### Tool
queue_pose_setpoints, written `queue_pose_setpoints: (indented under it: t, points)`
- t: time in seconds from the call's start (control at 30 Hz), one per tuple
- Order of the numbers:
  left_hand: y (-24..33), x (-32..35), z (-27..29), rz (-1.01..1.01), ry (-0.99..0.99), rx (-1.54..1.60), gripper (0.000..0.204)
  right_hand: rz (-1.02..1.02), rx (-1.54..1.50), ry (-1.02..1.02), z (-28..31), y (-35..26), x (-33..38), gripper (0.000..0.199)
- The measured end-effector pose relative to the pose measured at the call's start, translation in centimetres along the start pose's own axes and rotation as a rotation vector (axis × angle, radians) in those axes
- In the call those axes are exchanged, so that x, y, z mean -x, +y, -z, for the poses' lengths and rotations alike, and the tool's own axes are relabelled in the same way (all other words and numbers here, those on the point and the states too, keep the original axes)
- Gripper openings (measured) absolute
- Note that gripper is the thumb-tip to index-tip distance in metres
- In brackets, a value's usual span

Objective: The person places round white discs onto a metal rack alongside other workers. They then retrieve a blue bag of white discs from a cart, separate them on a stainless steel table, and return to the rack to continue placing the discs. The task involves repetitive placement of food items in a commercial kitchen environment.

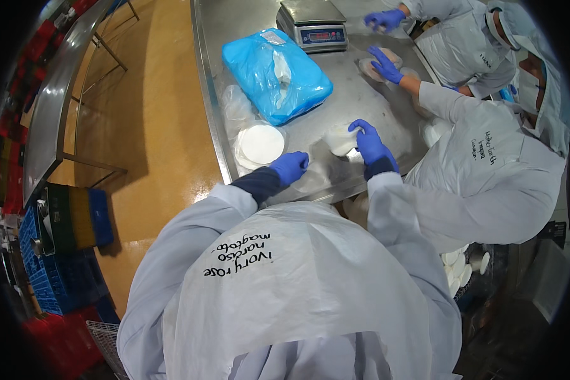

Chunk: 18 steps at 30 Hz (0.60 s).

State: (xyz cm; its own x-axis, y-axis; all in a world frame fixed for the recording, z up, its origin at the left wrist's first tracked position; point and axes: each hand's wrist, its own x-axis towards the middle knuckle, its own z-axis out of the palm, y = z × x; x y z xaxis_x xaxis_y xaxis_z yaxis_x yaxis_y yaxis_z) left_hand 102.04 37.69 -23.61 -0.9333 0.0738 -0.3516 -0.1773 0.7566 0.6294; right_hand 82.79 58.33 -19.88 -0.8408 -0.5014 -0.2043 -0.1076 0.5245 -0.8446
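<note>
My left hand (pixel 290 168), in a blue glove, is closed with its fingers curled in. Whatever it may hold is hidden. Just left of it, white round flat discs (pixel 261 144) lie stacked at the table's left edge. My right hand (pixel 370 144), gloved in blue too, has its fingers closed on the edge of a soft white rounded piece (pixel 341 140), which seems to be in thin clear plastic. That piece is at the table's near side. Between my hands, a sheet of clear plastic (pixel 311 177) lies on the steel table.
A blue plastic pack (pixel 275 76), torn open on top, rests beyond the discs. Behind it stands a digital scale (pixel 313 26). At right, a co-worker's gloved hand (pixel 385 64) touches bagged pieces; another person's gloved hand (pixel 384 20) is farther back. Crates (pixel 63 259) stand at left.
</note>
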Motion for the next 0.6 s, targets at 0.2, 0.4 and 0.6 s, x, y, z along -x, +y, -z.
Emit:
queue_pose_setpoints:
  t: [0.2,0.4,0.6]
  points:
    - [2.4,6.7,8.6,-0.304,0.102,1.574,0.031,-0.02,-0.534,-0.087,-1.5,-5.2,6.6,0.055]
    - [3.1,5.3,8.5,-0.241,0.439,1.008,0.027,0.047,-0.767,-0.248,-4.3,-7.0,7.5,0.061]
    - [-0.7,4.0,6.2,-0.201,1.017,0.768,0.035,0.057,-0.741,-0.222,-4.8,-7.8,7.7,0.061]
